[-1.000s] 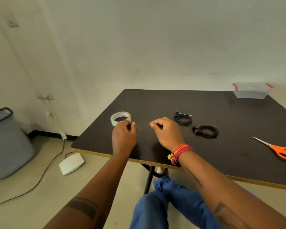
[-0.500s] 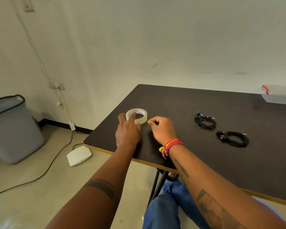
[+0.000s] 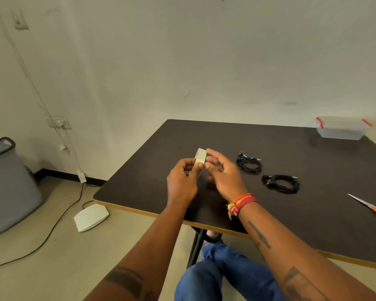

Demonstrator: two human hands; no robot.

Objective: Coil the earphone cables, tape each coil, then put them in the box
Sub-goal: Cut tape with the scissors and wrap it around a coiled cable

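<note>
Lifted off the table (image 3: 291, 213), the tape roll (image 3: 199, 158) is pinched edge-on by left-hand fingers (image 3: 190, 165); right-hand fingers (image 3: 213, 158) spread, touching it.

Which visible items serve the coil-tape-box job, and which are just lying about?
Job items:
tape roll, gripped by left hand
two coiled earphone cables
clear box
scissors

Lying about:
grey bin
white floor device
floor cord

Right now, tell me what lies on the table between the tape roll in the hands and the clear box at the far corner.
In the head view, one coiled black earphone cable lies roughly between the tape roll and the box; the rest of that stretch is bare dark table.
</note>
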